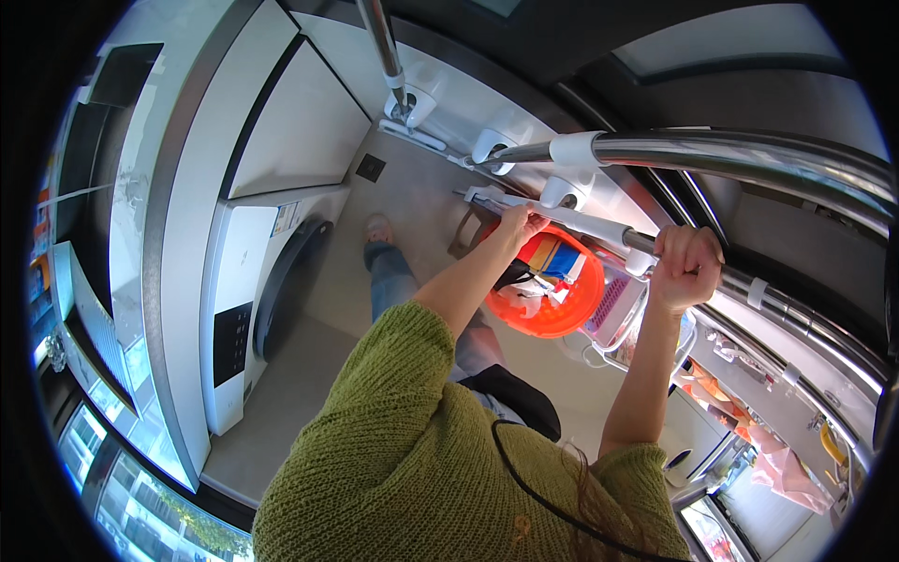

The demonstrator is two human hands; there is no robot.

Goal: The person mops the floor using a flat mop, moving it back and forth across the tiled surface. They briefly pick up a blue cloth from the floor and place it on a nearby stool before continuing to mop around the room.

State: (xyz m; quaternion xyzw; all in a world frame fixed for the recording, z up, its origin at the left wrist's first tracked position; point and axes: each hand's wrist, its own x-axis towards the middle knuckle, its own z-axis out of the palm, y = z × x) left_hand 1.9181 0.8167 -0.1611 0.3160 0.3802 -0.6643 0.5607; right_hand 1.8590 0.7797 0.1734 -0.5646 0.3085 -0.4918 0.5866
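Observation:
Both of my hands are on a metal pole (639,241) with a long white sleeve (583,223) near its far end. My left hand (523,223) grips the white sleeve, its fingers partly hidden by the sleeve. Further right, my right hand (687,267) closes around the bare metal. Just past the sleeve, a white wall bracket (565,191) juts from the wall; whether the pole touches it I cannot tell. Below the pole stands an orange plastic basket (548,319) holding cloth items (558,260) in several colours.
A thick metal rod (737,158) runs to another wall bracket (494,149), and a further rod (379,35) enters a third bracket (411,105). On the left stands a front-loading washing machine (232,281). A wire rack (625,337) and hanging clothes (779,464) are at right.

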